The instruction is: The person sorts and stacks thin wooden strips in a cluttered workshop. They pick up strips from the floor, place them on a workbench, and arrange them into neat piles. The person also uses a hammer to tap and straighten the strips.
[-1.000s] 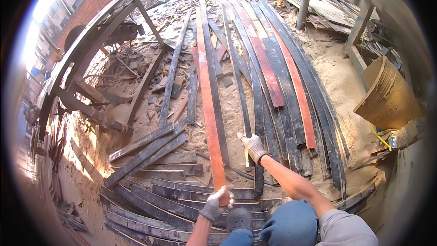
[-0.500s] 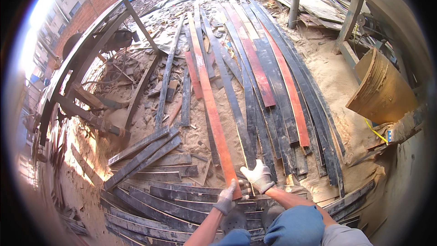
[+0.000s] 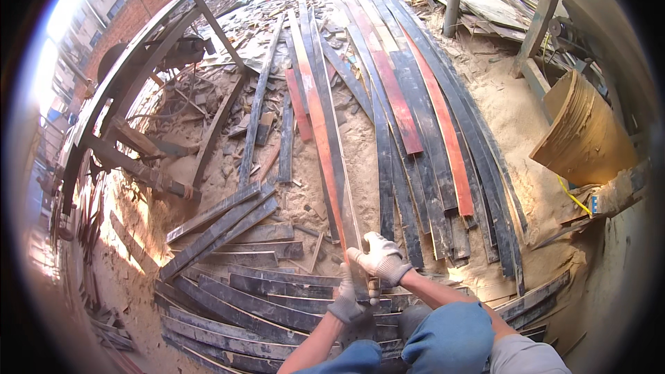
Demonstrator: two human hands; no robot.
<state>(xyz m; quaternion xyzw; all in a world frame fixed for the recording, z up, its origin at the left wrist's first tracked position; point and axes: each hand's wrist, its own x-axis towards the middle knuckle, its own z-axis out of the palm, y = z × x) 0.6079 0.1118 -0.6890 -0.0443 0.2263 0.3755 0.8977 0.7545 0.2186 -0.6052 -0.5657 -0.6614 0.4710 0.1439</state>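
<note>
Both hands wear pale knitted work gloves and meet at the near ends of two long wooden strips. My left hand [image 3: 348, 299] is closed round the end of a red-orange strip [image 3: 323, 140]. Closed on a black strip [image 3: 337, 159] is my right hand [image 3: 381, 259], just beyond and to the right of the left one. The black strip lies alongside the red-orange one, its pale edge turned up. Both strips run away from me over the sandy ground. Fingers partly hide the near ends.
To the right lie several long black strips [image 3: 424, 145] and a dark red one [image 3: 396, 107]. Shorter black strips [image 3: 277, 305] are piled near my feet. A metal frame [image 3: 149, 48] stands left; a curved wooden sheet [image 3: 585, 135] is at the right beside sawdust.
My right hand has taken hold of the black strip and brought it left against the red-orange one. My left hand still grips the red-orange strip.
</note>
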